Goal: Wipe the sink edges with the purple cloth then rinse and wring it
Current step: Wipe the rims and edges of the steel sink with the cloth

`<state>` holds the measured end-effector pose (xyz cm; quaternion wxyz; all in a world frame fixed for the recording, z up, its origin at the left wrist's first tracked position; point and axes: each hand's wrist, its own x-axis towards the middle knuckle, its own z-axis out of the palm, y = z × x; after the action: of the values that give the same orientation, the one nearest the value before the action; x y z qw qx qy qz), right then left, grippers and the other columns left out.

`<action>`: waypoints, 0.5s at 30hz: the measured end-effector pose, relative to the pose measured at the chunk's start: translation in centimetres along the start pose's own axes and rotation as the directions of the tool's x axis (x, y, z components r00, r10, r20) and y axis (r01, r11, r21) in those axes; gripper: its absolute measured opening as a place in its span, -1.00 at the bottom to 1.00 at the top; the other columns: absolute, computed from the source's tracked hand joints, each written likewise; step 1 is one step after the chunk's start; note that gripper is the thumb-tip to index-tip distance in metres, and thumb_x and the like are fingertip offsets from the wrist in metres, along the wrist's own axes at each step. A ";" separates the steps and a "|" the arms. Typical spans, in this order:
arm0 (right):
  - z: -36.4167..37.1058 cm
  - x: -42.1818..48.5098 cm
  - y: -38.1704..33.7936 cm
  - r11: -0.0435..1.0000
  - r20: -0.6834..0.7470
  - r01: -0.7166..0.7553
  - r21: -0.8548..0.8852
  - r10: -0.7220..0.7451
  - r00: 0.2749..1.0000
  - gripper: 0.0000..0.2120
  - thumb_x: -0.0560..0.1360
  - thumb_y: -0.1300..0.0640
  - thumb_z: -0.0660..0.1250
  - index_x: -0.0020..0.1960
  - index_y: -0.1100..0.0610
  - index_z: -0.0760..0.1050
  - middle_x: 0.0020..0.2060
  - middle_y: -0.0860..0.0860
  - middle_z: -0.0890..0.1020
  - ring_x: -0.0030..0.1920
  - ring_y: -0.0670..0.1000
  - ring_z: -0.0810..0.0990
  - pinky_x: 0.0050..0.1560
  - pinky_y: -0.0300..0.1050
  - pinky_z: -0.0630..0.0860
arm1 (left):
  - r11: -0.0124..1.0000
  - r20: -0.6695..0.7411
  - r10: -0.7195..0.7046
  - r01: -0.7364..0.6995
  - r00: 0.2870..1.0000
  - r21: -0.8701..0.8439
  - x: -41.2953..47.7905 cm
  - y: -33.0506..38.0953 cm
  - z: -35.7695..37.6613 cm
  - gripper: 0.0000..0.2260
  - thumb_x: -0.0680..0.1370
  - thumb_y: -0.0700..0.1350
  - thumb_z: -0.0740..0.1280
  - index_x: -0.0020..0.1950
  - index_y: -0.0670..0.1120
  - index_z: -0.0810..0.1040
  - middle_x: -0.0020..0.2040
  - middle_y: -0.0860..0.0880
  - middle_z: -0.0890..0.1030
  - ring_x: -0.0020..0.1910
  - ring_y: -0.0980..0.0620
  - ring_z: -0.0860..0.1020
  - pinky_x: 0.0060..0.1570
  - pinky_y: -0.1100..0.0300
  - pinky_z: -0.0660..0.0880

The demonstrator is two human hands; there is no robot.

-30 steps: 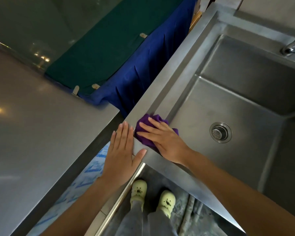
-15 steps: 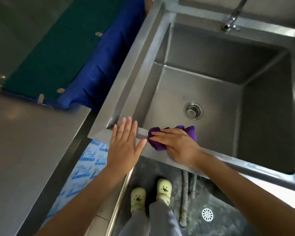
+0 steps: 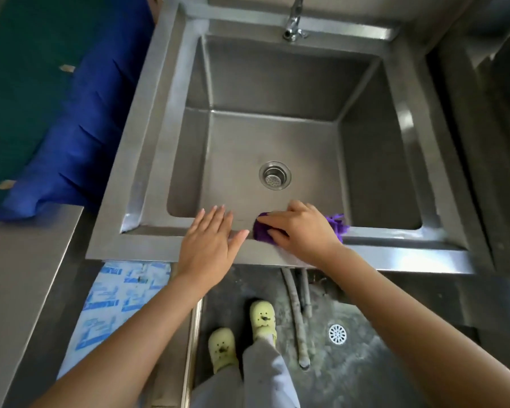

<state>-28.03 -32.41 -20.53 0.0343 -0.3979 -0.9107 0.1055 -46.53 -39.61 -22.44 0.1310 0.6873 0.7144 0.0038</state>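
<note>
Seen from above: a square steel sink (image 3: 401,119), the landmark for all that follows. On its near rim, roughly at the middle, a purple cloth (image 3: 262,231), bunched, pressed down under the right hand (image 3: 302,231); fingers (image 3: 273,220) laid over the cloth pointing toward the sink's left side, a frayed corner of purple poking out past the wrist side, over the inner edge of the basin. Grip neither a fist nor a pinch: a flat, covering hold, palm down on the cloth. Just left of it on the same near rim, the left hand (image 3: 209,242), wide and flat, fingers together and stretched toward the basin, thumb tip almost meeting the cloth; holding nothing. In the basin floor, beyond the two hands, a round drain strainer (image 3: 275,175). At the far rim, a chrome tap (image 3: 293,23), only its base and lower neck in view. Off the sink's left side, blue fabric (image 3: 80,136) draped beside green fabric (image 3: 18,83). Below the near rim, on the dark floor, two pale yellow-green clogs (image 3: 242,334), grey hoses (image 3: 296,313) and a small white floor drain (image 3: 337,334).
</note>
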 end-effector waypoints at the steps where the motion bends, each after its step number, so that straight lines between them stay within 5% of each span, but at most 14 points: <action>1: 0.1 0.2 0.1 0.999 0.031 -0.005 0.049 0.004 1.000 -0.66 0.46 -0.03 0.11 0.12 -0.10 0.57 -0.08 -0.20 0.68 -0.17 0.07 0.51 -0.08 -0.05 0.45 | 1.000 0.006 -0.001 0.001 1.000 -0.008 0.2 0.3 0.0 -0.08 0.43 0.30 -0.51 0.44 -0.16 0.29 0.48 -0.12 0.29 0.50 -0.01 0.17 0.49 0.13 -0.12; 3: 0.8 -0.1 0.3 0.991 0.076 -0.051 0.126 0.041 0.996 -0.62 0.51 -0.10 0.04 0.23 -0.13 0.49 0.08 -0.20 0.64 -0.04 0.06 0.54 0.11 0.02 0.43 | 0.999 0.026 0.010 -0.009 1.000 -0.038 0.8 1.4 0.0 -0.09 0.41 0.33 -0.49 0.48 -0.14 0.20 0.51 -0.10 0.21 0.52 0.02 0.09 0.48 0.15 -0.15; 5: 1.2 -1.1 0.4 0.987 0.037 -0.086 0.135 0.082 0.996 -0.61 0.54 -0.10 0.03 0.25 -0.09 0.48 0.14 -0.15 0.63 0.00 0.07 0.60 0.08 0.02 0.51 | 0.997 0.055 0.028 -0.024 0.998 -0.074 1.3 2.9 0.1 -0.16 0.41 0.30 -0.45 0.51 -0.11 0.08 0.54 -0.06 0.11 0.53 0.06 0.00 0.49 0.16 -0.19; 9: 0.8 -4.8 2.4 0.970 -0.099 -0.236 0.058 0.241 0.965 -0.65 0.55 -0.03 0.09 0.17 0.02 0.57 0.04 -0.05 0.68 -0.04 0.08 0.63 -0.02 -0.03 0.56 | 0.995 0.059 0.093 -0.091 0.994 -0.041 1.5 5.7 0.8 -0.10 0.36 0.34 -0.52 0.53 -0.09 0.02 0.55 -0.05 0.06 0.53 0.06 -0.04 0.50 0.13 -0.18; 15: -0.8 -11.5 10.4 0.846 -0.174 -0.534 -0.016 0.523 0.834 -0.61 0.55 -0.02 0.06 0.13 0.10 0.60 0.06 0.06 0.68 0.11 0.17 0.60 0.13 0.00 0.51 | 0.983 0.092 0.178 -0.181 0.980 0.018 2.2 9.0 1.9 -0.18 0.41 0.30 -0.48 0.53 -0.07 -0.01 0.56 -0.05 0.02 0.54 0.05 -0.04 0.50 0.11 -0.16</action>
<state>-12.65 -33.85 -21.78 0.0654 -0.6419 -0.7624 0.0486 -37.36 -37.28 -22.97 0.1529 0.7501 0.6429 -0.0247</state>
